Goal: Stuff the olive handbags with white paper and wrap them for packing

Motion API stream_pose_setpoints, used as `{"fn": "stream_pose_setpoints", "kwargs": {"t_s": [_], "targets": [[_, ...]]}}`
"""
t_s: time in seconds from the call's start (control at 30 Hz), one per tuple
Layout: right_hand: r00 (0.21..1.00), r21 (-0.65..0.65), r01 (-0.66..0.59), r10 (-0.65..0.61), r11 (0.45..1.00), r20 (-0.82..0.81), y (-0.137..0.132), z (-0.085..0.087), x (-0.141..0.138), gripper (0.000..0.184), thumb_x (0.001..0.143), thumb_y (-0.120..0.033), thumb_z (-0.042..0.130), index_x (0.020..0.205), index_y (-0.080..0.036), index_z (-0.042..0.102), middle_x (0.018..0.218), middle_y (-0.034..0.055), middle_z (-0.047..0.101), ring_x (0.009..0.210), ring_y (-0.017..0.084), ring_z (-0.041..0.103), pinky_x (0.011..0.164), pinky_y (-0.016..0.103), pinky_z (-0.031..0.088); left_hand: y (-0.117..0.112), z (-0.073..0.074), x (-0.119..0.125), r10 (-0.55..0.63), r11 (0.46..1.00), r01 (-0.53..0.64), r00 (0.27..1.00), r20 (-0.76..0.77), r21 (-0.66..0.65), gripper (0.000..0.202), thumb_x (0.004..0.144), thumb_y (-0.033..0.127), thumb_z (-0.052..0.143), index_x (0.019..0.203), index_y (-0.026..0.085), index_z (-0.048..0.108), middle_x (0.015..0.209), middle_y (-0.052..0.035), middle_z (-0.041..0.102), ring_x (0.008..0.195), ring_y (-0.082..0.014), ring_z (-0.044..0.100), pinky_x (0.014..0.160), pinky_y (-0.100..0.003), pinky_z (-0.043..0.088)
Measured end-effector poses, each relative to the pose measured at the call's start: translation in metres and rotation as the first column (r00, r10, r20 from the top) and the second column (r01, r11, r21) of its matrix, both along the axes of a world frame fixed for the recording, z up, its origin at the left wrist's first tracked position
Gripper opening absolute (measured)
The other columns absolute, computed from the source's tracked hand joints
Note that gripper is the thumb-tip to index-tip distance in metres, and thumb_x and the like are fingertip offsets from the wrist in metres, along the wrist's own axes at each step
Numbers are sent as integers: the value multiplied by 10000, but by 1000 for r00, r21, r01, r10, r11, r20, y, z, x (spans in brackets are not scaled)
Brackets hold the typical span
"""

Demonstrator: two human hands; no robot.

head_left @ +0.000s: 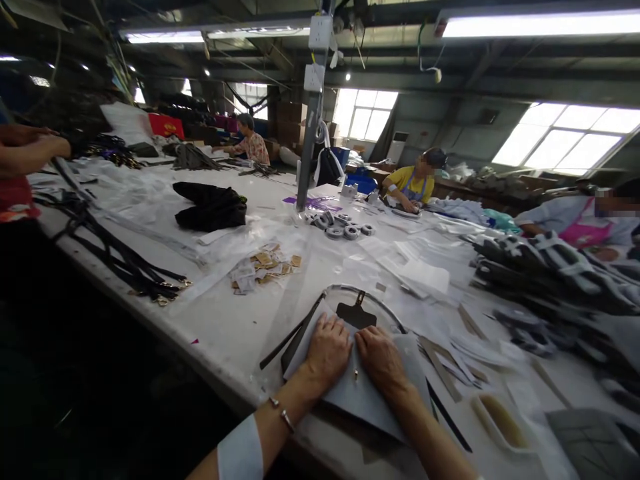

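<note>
A handbag (pixel 367 400) with a pale grey front lies at the table's near edge, under both of my hands. Its dark tab (pixel 357 313) and a curved handle (pixel 385 298) stick out at the far side, and a small gold-coloured clasp (pixel 356 375) shows on the front. My left hand (pixel 329 347) grips the bag's upper edge with bent fingers. Close beside it, my right hand (pixel 383 360) holds the same edge, fingers curled. The fingertips are partly hidden. A dark strap (pixel 287 343) trails out to the left.
Brown and white tags (pixel 273 267) lie beyond the bag, near tape rolls (pixel 345 227) and a black cloth bundle (pixel 210 205). Black straps (pixel 125 260) line the left edge. A glue tub (pixel 501 423) and stacked dark pieces (pixel 555 273) are right. A post (pixel 307 147) rises mid-table; several co-workers surround it.
</note>
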State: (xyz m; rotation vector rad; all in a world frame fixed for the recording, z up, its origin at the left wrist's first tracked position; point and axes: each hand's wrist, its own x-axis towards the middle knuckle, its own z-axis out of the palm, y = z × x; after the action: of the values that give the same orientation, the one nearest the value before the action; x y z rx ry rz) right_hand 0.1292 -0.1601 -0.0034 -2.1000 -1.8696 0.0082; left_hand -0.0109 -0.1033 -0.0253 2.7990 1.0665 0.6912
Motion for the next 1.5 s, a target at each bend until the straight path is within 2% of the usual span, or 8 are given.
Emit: {"fn": "stream_pose_setpoints", "kwargs": {"t_s": [0.2, 0.53, 0.7, 0.87, 0.97, 1.2, 1.3, 1.5], "targets": [[999, -39, 49, -50, 998, -17, 0, 5, 4, 379, 1024, -345, 389, 800, -196, 656, 849, 85, 702, 843, 226, 650, 710, 318, 401, 3, 5, 2, 26, 999, -26, 999, -35, -23, 187, 959, 301, 554, 965, 160, 678, 976, -79, 704, 973, -237, 650, 1024, -466, 418], [986, -153, -15, -11, 988, -166, 9, -1, 15, 547, 1053, -445, 233, 855, -235, 697, 923, 72, 760, 861, 211, 695, 707, 298, 417, 4, 16, 3, 88, 996, -88, 996, -27, 5, 222, 977, 317, 512, 924, 160, 660, 947, -80, 692, 987, -262, 617, 1007, -475, 400], [964, -164, 176, -204, 971, -169, 12, -8, 16, 414, 1017, -441, 313, 910, -223, 648, 841, 94, 725, 794, 250, 681, 681, 330, 441, 6, 16, 3, 139, 990, -139, 990, -28, 0, 241, 977, 300, 504, 900, 146, 673, 917, -105, 708, 963, -275, 624, 1032, -515, 347], [901, 175, 295, -212, 939, -378, 18, -26, 28, 432, 913, -375, 438, 1262, -131, 516, 1309, 198, 579, 1230, 299, 542, 999, 426, 425, 9, 14, 6, 118, 993, -118, 993, -15, -16, 295, 984, 292, 473, 831, 147, 679, 838, -107, 712, 907, -273, 631, 948, -480, 374], [827, 137, 307, -192, 942, -529, 25, -33, 39, 622, 849, -429, 537, 1379, -119, 436, 1426, 216, 494, 1333, 333, 456, 1070, 482, 380, 10, 13, 7, 112, 993, -112, 994, -6, -25, 295, 979, 286, 474, 833, 143, 687, 826, -106, 713, 902, -269, 631, 949, -474, 368], [460, 185, 299, 29, 936, -888, 13, -11, 42, 617, 927, -615, 419, 1338, -170, 537, 870, 27, 658, 859, 203, 633, 878, 346, 498, 11, 12, 6, 109, 993, -107, 994, 32, -43, 253, 959, 245, 495, 867, 131, 701, 864, -127, 721, 901, -274, 635, 948, -485, 389], [532, 190, 187, 64, 964, -844, 1, 1, 33, 554, 938, -625, 406, 995, -186, 740, 671, -2, 589, 736, 180, 595, 842, 317, 475, 10, 11, 3, 97, 995, -93, 992, 75, -47, 198, 923, 187, 524, 840, 156, 701, 872, -107, 722, 905, -256, 635, 984, -471, 401], [682, 128, 73, 44, 989, -730, -3, 1, 21, 525, 881, -648, 497, 751, -208, 754, 504, -19, 528, 524, 161, 516, 587, 280, 423, 15, 3, -5, 199, 979, -185, 953, 229, -83, 203, 854, 45, 460, 828, 152, 631, 845, -87, 670, 901, -226, 637, 1087, -451, 404]]}}
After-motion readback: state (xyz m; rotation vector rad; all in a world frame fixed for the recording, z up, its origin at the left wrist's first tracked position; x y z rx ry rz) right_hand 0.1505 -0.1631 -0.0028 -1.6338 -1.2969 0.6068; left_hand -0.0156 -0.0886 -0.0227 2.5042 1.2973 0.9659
